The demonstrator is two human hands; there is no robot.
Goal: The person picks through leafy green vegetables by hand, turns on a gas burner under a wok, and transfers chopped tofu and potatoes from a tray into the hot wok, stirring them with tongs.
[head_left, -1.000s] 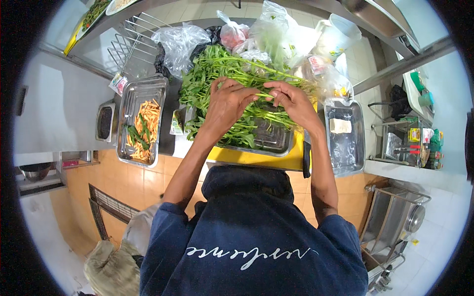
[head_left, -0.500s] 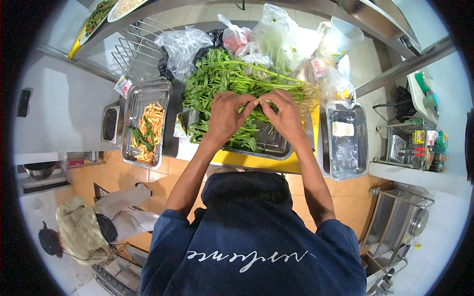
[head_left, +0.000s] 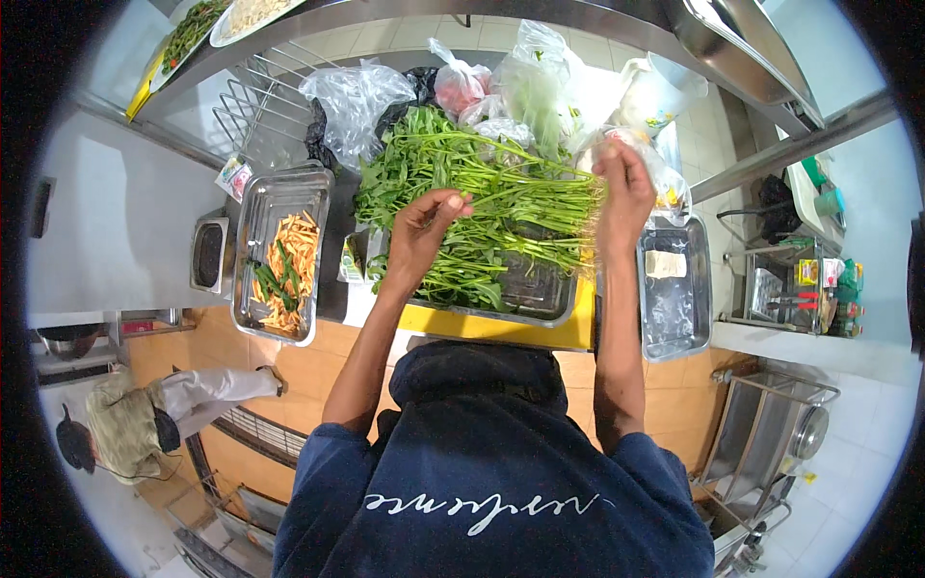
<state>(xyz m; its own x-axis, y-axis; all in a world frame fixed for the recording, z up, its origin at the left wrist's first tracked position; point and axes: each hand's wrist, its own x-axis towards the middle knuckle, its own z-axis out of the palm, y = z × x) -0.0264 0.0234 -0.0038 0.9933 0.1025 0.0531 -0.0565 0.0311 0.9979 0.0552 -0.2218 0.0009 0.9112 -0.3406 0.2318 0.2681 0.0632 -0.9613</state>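
A big heap of water spinach, leaves to the left and pale roots to the right, lies over a metal tray on a yellow board. Over the leafy side, my left hand is closed in a pinch, a short piece of green stem showing at its fingertips. My right hand is raised beside the root ends, close to the plastic bags. Its fingers are pinched together and slightly blurred; what they hold, if anything, is too small to make out.
To the left stands a metal tray with orange strips and green pieces. At right, another tray holds a pale block. Plastic bags line the back under a metal shelf. A person is at lower left.
My hands were together over the middle of the heap and have parted. The right one moved right and away to the root ends; the left stayed near the leaves with a stem piece.
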